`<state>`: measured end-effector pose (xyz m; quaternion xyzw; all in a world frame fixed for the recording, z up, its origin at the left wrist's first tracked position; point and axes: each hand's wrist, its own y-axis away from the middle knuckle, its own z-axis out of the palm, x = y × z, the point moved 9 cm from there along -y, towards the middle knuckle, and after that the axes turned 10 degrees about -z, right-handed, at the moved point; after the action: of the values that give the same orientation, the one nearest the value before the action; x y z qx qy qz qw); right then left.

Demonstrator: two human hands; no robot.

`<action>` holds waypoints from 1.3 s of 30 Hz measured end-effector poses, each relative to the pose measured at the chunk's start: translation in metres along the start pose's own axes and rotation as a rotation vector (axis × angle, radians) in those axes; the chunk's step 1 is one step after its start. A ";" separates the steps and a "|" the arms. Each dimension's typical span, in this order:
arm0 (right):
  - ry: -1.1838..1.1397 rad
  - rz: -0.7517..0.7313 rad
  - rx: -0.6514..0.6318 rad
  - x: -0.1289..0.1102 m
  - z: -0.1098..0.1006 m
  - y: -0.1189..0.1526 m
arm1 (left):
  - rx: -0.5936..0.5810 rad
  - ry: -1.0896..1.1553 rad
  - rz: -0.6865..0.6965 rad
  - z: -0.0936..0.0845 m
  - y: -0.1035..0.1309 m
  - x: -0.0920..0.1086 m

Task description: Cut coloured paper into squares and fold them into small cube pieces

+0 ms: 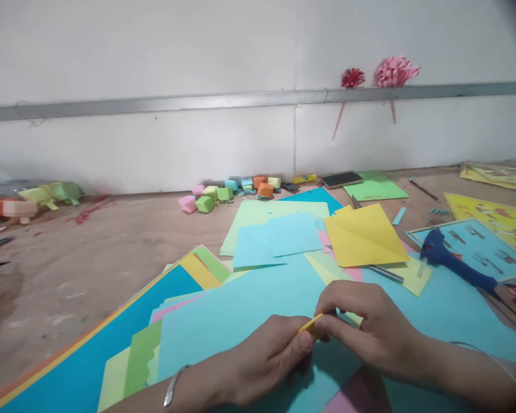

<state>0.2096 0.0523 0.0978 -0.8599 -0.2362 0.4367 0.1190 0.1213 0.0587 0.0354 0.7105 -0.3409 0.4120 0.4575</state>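
A small folded yellow paper piece (312, 326) is pinched between both hands at the lower middle. My left hand (270, 358) grips its left end with thumb and fingers. From the right, my right hand (365, 324) holds the other end between thumb and forefinger. Beneath the hands lies a large light blue sheet (223, 318). Just beyond my right hand rest a creased yellow square (365, 235) and a metallic pen-like tool (384, 273). Part of the yellow piece is hidden by the fingers.
A blue glue gun (456, 264) lies at the right beside a light blue card (485, 246). Small paper cubes (226, 194) and a phone (341, 179) sit near the wall. Stacked coloured sheets (112, 338) spread left. Paper flowers (396, 71) hang on the wall rail.
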 end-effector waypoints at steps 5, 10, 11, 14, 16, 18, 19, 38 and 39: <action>0.009 -0.021 0.002 -0.002 -0.001 0.000 | -0.015 -0.008 -0.003 0.002 0.001 0.002; 0.045 -0.094 0.039 -0.006 -0.003 -0.001 | -0.030 -0.003 -0.031 0.005 0.000 0.001; 0.032 -0.091 0.033 -0.005 -0.002 -0.001 | -0.036 0.007 -0.032 0.006 0.000 0.001; -0.036 -0.034 -0.018 0.003 0.005 -0.003 | -0.052 0.059 -0.040 0.007 0.000 -0.001; -0.061 0.005 -0.053 0.007 0.009 -0.003 | -0.064 0.086 -0.054 0.008 -0.001 -0.004; -0.041 0.005 -0.069 0.006 0.010 -0.002 | -0.060 0.064 -0.036 0.009 -0.002 -0.004; -0.019 -0.014 -0.067 0.004 0.010 -0.001 | -0.038 0.031 -0.004 0.008 -0.002 -0.002; 0.046 -0.150 0.157 -0.005 -0.004 0.002 | 0.716 -0.040 0.324 -0.049 0.027 0.018; 0.043 -0.146 0.157 -0.005 -0.004 0.002 | 0.734 -0.027 0.340 -0.050 0.029 0.020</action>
<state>0.2113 0.0477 0.1027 -0.8375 -0.2606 0.4257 0.2224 0.0915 0.0935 0.0761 0.7656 -0.2898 0.5665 0.0944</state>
